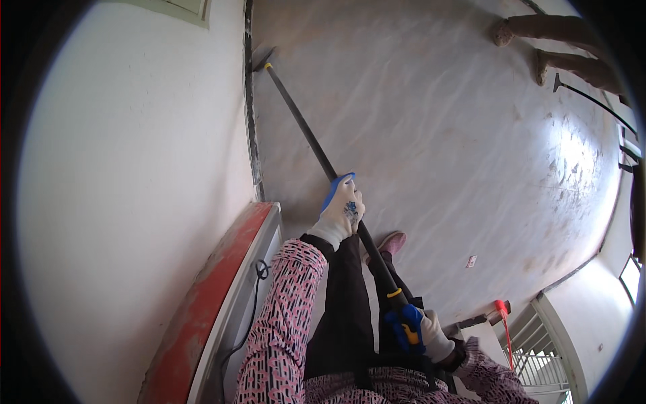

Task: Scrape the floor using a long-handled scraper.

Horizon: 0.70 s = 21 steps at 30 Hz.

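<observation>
A long dark pole with yellow collars [308,129] slants from my waist to the floor, its flat scraper-like head [264,59] at the foot of the white wall. In a white glove with blue coating, my left hand [343,204] is closed around the middle of the pole. My right hand [419,328], gloved the same way, grips the black and yellow handle end near my hip. Which side of the head touches the floor cannot be told.
Along the left wall stands a unit with a worn red top [222,262] and a dark cable [255,298]. Another person's legs [560,30] and a second long-handled tool [595,101] are at the upper right. A red broom [502,308] stands by railings [540,363]. A small card-like piece [471,261] lies on the floor.
</observation>
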### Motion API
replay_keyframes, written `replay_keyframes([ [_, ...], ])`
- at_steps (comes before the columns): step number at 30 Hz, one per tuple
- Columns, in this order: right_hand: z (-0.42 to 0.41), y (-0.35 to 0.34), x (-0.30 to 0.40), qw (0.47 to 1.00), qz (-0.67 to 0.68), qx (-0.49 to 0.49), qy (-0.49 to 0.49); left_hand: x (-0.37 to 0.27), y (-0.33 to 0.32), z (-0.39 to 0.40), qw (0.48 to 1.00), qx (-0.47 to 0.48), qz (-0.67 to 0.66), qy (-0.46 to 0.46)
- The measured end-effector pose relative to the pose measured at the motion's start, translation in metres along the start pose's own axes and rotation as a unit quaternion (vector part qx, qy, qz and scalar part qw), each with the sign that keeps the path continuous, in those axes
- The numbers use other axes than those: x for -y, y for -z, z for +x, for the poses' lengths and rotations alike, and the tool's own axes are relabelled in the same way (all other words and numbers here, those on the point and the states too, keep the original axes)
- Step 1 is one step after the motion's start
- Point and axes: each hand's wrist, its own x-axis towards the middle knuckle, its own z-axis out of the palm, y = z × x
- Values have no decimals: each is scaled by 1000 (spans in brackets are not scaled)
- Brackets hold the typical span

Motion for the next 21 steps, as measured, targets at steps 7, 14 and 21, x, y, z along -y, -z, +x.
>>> replay_keyframes([
  [7, -63, 92, -87, 989, -131, -48, 41, -83, 57, -19, 982, -55, -176, -36],
  [14, -16, -25, 14, 989, -132, -12, 61, 7, 20, 11, 998, 1, 63, -15],
  [21, -94, -13, -6, 989, 124, -34, -72, -42, 47, -10, 285, 42, 957, -21],
])
